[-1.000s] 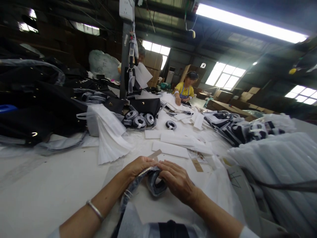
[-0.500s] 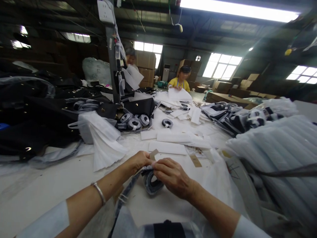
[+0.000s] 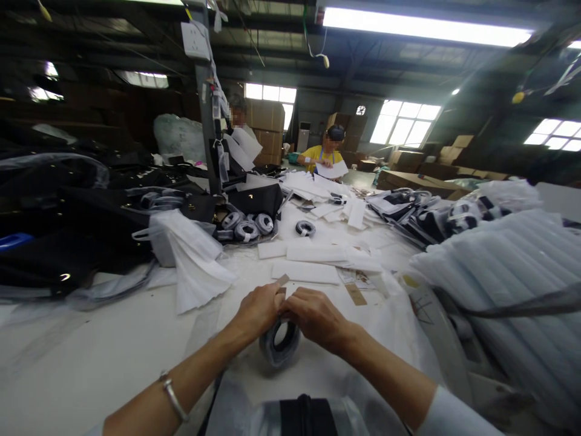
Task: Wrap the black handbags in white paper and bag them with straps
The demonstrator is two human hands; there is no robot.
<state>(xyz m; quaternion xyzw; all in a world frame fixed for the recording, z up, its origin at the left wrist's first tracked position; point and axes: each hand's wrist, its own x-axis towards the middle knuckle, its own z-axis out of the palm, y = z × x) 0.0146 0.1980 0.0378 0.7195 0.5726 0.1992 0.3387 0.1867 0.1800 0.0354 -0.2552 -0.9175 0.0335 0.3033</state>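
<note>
Both hands meet at the top of a coiled dark strap point(image 3: 278, 356) wrapped in clear film, which stands on edge over the white table. My left hand point(image 3: 258, 310) is closed at the coil's upper left, with a small brown paper strip point(image 3: 283, 280) poking out above its fingers. Pressed against it, my right hand point(image 3: 318, 316) grips the coil's upper right. The fingertips partly hide each other, and the strap's end cannot be seen. Close to my body lies a black item in clear plastic point(image 3: 308, 416).
White foam strips point(image 3: 306, 272) and a brown card point(image 3: 356, 295) lie beyond my hands. Farther off are a single coil point(image 3: 305, 228) and several more coils point(image 3: 246, 230) beside black bags point(image 3: 106, 221). Bundled white foam point(image 3: 494, 260) fills the right. A person in yellow point(image 3: 320, 158) handles white sheets.
The strap length that trailed toward me on the left no longer shows, and the coil looks fuller. My left hand has come down against the right. The co-worker's white sheet has tilted.
</note>
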